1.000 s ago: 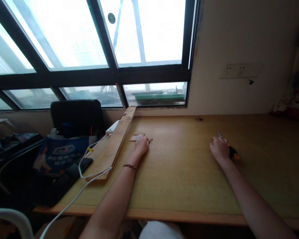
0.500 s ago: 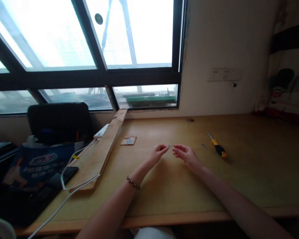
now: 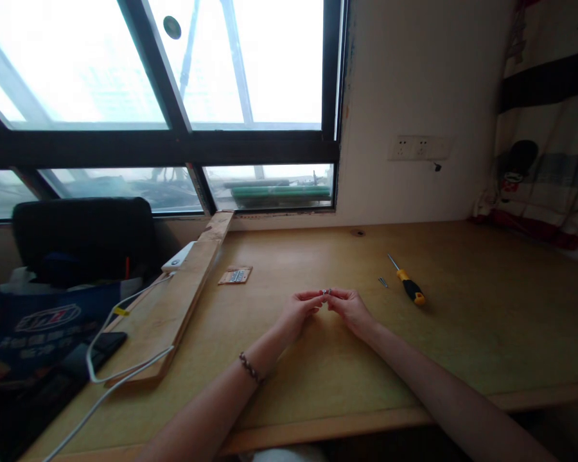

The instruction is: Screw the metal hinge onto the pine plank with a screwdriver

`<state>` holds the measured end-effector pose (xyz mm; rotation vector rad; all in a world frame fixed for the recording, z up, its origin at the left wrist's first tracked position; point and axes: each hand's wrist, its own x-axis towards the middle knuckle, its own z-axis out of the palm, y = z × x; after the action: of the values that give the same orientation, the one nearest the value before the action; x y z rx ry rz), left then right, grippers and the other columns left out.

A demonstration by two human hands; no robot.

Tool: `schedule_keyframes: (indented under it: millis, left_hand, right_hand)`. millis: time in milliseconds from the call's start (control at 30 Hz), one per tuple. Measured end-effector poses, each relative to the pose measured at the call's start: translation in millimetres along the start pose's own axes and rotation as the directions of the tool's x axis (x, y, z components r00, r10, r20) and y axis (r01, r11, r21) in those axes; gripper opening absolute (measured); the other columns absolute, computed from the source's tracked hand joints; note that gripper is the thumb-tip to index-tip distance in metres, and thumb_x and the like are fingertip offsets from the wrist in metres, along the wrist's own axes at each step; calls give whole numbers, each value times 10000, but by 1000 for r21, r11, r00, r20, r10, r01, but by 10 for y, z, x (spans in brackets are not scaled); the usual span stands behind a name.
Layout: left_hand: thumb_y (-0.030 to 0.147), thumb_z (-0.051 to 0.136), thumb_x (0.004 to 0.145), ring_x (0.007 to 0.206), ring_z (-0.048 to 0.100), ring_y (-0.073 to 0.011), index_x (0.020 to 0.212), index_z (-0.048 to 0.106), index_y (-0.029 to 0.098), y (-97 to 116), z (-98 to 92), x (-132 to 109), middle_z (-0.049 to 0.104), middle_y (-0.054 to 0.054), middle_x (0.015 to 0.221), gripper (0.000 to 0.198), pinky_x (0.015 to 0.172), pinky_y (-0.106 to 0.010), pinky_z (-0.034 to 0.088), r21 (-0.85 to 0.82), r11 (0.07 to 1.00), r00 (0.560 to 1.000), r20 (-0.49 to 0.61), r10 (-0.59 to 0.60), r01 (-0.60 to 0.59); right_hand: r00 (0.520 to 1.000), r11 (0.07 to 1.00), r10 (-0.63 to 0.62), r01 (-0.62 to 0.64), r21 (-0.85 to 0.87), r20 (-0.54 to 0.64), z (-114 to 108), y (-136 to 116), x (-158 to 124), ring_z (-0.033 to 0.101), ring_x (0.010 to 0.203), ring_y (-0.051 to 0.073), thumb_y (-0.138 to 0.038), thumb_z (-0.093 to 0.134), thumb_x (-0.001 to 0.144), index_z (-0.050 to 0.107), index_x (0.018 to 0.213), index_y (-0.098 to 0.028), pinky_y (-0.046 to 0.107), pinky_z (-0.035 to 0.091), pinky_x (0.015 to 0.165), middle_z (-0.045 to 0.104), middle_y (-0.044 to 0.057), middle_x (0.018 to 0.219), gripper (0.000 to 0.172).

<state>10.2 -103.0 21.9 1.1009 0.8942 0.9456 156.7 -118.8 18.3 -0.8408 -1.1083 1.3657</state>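
The left forearm [image 3: 207, 407] and the right forearm [image 3: 428, 378] are extended forward and angled inward. The left hand [image 3: 296, 311] and the right hand [image 3: 352, 311] are held close together; in each, the fingers [image 3: 308, 294] are bent and pinched, the 2 sets of tips nearly opposed.

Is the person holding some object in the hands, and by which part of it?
Yes: a small metallic piece, held where the left hand and the right hand meet. It is too small to tell which part the fingers grip.
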Motion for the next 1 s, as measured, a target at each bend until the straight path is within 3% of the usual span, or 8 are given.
schedule_keyframes:
  millis: [167, 300, 400, 467, 500, 567, 700, 1000]
  left_hand:
    - [390, 705, 593, 795, 572, -163, 887, 699, 158, -12, -7, 10, 671, -99, 915, 375, 685, -251, 391, 49, 999, 999, 36, 17, -19]
    - [406, 677, 630, 827, 561, -160, 949, 679, 162, 6, -20, 17, 661, -94, 966, 402, 690, -238, 397, 123, 991, 999, 25, 44, -46]
    - [413, 666, 640, 771, 563, -141, 990, 659, 167, 17, -33, 24, 651, -89, 999, 428, 659, -230, 401, 164, 986, 1000, 2, 31, -31]
    - [418, 662, 641, 713, 562, -131, 982, 657, 162, 14, -37, 33, 653, -91, 990, 427, 631, -231, 401, 194, 981, 1000, -10, 17, -14]
    - [420, 660, 640, 699, 563, -132, 972, 660, 158, 9, -38, 39, 657, -92, 976, 423, 626, -234, 402, 214, 977, 1000, -13, 16, -13]
    - [421, 662, 635, 716, 572, -144, 938, 669, 152, -9, -38, 56, 666, -93, 937, 405, 643, -241, 407, 259, 965, 999, -8, 32, -29]
    - [432, 657, 631, 761, 586, -169, 885, 684, 157, -57, -49, 96, 676, -85, 869, 375, 673, -255, 415, 344, 935, 997, 31, 77, -83]
    - [427, 668, 611, 587, 555, -125, 859, 680, 147, -117, -80, 159, 668, -61, 745, 374, 567, -238, 407, 363, 930, 998, 37, 54, -64]
  right_hand:
    - [1000, 1000, 9, -9, -20, 12, 0, -26, 8, 503, 636, 95, -311, 710, 606, 704, 708, -174, 222, 381, 593, 638, 22, 687, 171]
    - [992, 977, -22, -5, -215, -123, -225, -106, 137, 510, 572, 104, -359, 695, 591, 703, 726, -149, 228, 377, 541, 639, 33, 638, 250]
    - [950, 800, -83, -117, -589, -301, -602, -227, 256, 523, 518, 123, -319, 674, 585, 698, 673, -133, 240, 371, 511, 629, 36, 564, 207]
    - [909, 530, -156, -253, -809, -386, -869, -310, 303, 545, 529, 146, -268, 660, 584, 682, 585, -146, 245, 352, 504, 619, 39, 524, 124]
    - [888, 416, -179, -323, -850, -424, -983, -344, 313, 558, 548, 155, -247, 660, 579, 680, 579, -156, 246, 348, 504, 626, 42, 533, 94]
    - [869, 277, -178, -406, -871, -461, -1152, -385, 317, 571, 568, 155, -212, 664, 568, 681, 594, -172, 239, 347, 503, 636, 40, 550, 51]
    - [877, 210, -110, -439, -874, -467, -1295, -376, 307, 560, 530, 134, -195, 666, 569, 670, 577, -180, 225, 336, 471, 621, 25, 519, 18]
    - [863, 101, -126, -480, -871, -490, -1428, -342, 329, 578, 591, 138, -295, 714, 565, 675, 663, -190, 222, 341, 491, 655, 36, 634, 149]
